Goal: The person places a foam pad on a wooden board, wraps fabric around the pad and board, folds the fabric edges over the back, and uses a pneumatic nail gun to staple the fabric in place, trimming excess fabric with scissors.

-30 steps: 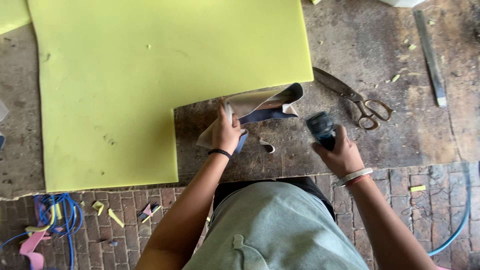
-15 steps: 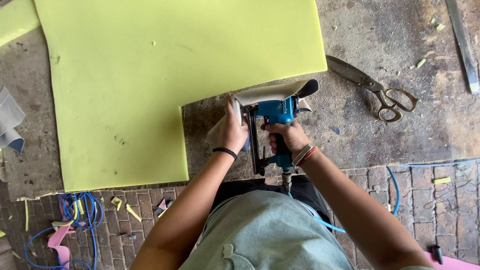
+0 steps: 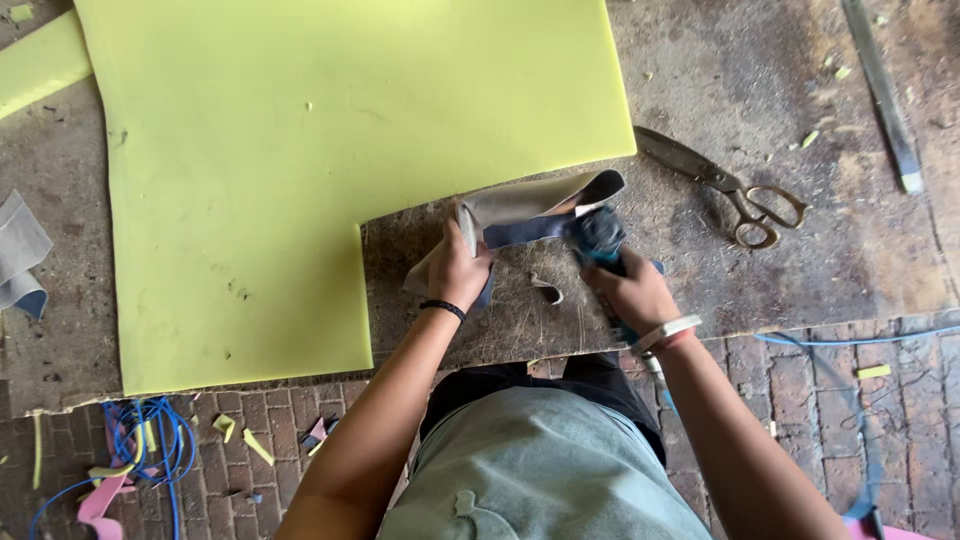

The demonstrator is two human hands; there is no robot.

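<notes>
Swinging blue stapler right, fabric piece gripped

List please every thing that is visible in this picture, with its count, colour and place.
foam sheet: one, yellow-green, large, on the left and middle of the worktable
foam strip: one, yellow-green, top left corner
worktable: one, brown, worn, fills most of the view
fabric piece: one, beige with a dark blue underside, at the foam's cut corner
stapler tool: one, blue, against the fabric
scissors: one pair, metal with brassy handles, right of the foam
metal bar: one, grey, top right
grey cloth: one, left edge
blue hose: one tangle, on the brick floor, bottom left
left hand: holds the fabric, black wristband
right hand: grips the tool, white wristband
</notes>
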